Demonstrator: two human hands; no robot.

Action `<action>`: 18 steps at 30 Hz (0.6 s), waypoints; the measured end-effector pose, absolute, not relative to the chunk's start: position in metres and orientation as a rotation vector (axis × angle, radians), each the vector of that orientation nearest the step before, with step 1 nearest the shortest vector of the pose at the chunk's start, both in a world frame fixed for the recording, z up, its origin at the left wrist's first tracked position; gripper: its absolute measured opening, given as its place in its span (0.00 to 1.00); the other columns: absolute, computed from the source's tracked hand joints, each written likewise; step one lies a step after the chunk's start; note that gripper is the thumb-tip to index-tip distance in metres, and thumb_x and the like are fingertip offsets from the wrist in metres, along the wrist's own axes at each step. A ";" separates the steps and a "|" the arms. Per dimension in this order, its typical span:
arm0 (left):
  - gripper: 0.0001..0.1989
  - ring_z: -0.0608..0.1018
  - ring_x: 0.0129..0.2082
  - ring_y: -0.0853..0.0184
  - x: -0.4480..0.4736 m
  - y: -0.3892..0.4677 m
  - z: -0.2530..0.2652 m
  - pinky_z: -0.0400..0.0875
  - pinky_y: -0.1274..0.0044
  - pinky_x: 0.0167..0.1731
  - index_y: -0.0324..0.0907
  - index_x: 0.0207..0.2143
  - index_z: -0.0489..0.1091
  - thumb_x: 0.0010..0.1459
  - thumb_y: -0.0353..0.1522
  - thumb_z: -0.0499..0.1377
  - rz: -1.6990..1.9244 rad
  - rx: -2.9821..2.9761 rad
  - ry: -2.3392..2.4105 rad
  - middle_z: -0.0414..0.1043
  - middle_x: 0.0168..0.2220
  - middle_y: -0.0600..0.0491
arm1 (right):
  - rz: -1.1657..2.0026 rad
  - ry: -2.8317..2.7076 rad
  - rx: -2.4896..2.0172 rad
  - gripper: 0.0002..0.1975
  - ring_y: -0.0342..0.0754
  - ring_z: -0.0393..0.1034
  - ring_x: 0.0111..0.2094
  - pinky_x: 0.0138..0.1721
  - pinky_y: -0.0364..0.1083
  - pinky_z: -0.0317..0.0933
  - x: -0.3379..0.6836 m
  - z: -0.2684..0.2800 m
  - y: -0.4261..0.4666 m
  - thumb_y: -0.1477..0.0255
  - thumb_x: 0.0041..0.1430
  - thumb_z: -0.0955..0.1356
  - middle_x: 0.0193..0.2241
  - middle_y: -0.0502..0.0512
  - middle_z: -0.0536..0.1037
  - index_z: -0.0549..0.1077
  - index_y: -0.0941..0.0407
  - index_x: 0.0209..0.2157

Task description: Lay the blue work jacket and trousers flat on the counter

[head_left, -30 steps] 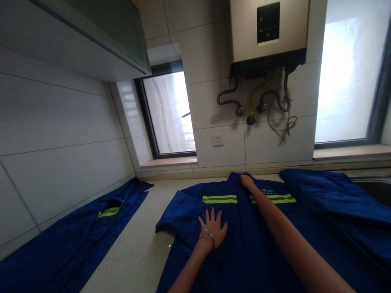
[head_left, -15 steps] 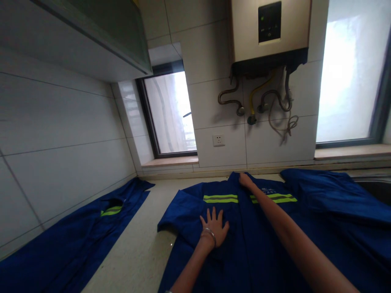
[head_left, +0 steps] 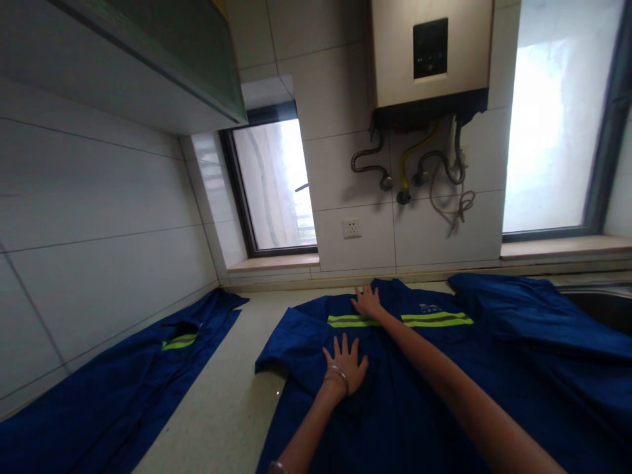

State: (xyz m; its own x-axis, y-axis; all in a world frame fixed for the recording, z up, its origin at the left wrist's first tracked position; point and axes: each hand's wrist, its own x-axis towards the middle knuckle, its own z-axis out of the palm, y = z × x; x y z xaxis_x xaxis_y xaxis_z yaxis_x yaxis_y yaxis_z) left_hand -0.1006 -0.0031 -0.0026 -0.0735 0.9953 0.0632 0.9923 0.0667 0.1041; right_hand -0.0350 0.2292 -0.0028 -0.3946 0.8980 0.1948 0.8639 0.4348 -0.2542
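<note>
Both hands (head_left: pixel 346 361) flat on blue jacket (head_left: pixel 409 388); its hem cut off.

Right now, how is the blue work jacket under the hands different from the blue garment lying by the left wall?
The blue work jacket lies spread wide, two yellow-green stripes showing, with the left hand and right hand flat on it. The blue garment by the left wall lies long and narrow, untouched, one short stripe visible. Both rest on the pale countertop.

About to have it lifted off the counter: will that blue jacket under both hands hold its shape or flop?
Likely floppy: the blue jacket lies flat, creased under the left hand. Pushed, it would probably bunch up rather than slide whole. The right hand presses near its collar; one-point lifts would let it drape.
</note>
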 end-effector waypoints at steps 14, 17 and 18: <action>0.31 0.42 0.63 0.46 -0.106 -0.001 0.000 0.38 0.47 0.53 0.46 0.63 0.43 0.59 0.47 0.37 0.193 2.091 2.167 0.38 0.65 0.47 | 0.620 -2.330 -1.145 0.26 0.55 0.55 0.57 0.57 0.54 0.46 -0.056 0.037 0.183 0.61 0.61 0.57 0.57 0.59 0.63 0.60 0.57 0.58; 0.26 0.47 0.62 0.51 -0.114 0.002 0.013 0.45 0.51 0.55 0.48 0.62 0.48 0.62 0.39 0.38 0.235 2.023 2.100 0.43 0.64 0.51 | 0.605 -2.300 -1.041 0.21 0.50 0.63 0.51 0.53 0.46 0.53 -0.034 0.045 0.162 0.71 0.58 0.59 0.51 0.59 0.69 0.68 0.61 0.52; 0.25 0.51 0.62 0.54 -0.117 0.002 0.020 0.50 0.54 0.55 0.47 0.61 0.51 0.62 0.36 0.38 0.270 2.002 2.075 0.46 0.63 0.52 | 0.611 -2.318 -0.995 0.20 0.49 0.65 0.49 0.52 0.44 0.55 -0.024 0.046 0.151 0.74 0.55 0.61 0.49 0.58 0.72 0.71 0.60 0.49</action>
State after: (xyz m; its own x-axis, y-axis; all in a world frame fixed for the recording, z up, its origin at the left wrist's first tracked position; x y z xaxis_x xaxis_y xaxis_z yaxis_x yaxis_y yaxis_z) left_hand -0.1169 0.0019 0.0203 -0.0286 0.9985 -0.0473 0.9531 0.0415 0.2997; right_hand -0.0241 0.1511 0.0461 -0.5817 0.7574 0.2966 0.5129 0.6245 -0.5889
